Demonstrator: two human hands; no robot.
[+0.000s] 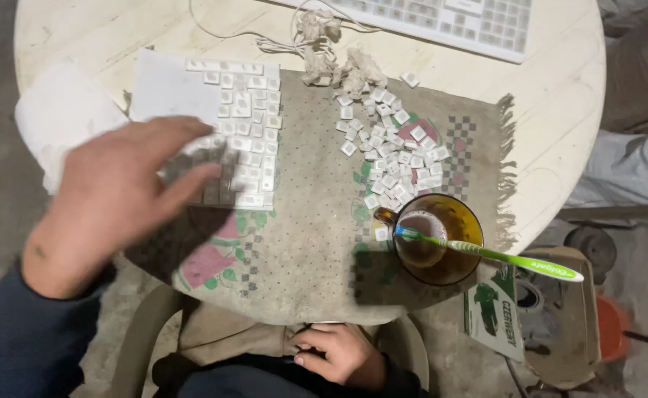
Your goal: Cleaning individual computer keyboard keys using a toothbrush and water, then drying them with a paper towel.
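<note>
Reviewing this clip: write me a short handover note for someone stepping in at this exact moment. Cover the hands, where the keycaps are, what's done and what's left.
Left hand: raised over the table, blurred, fingers on a small pale wad above the grid of keycaps. Whether it grips the wad is unclear.
Right hand: in the lap, holding nothing.
Things: white keycaps set in rows on a white sheet; a loose pile of keycaps on the patterned cloth; a green toothbrush lies across an amber glass mug of liquid; the stripped keyboard sits at the far edge.
Done: many keycaps laid out in rows.
Left: the loose pile is not yet in rows.
</note>
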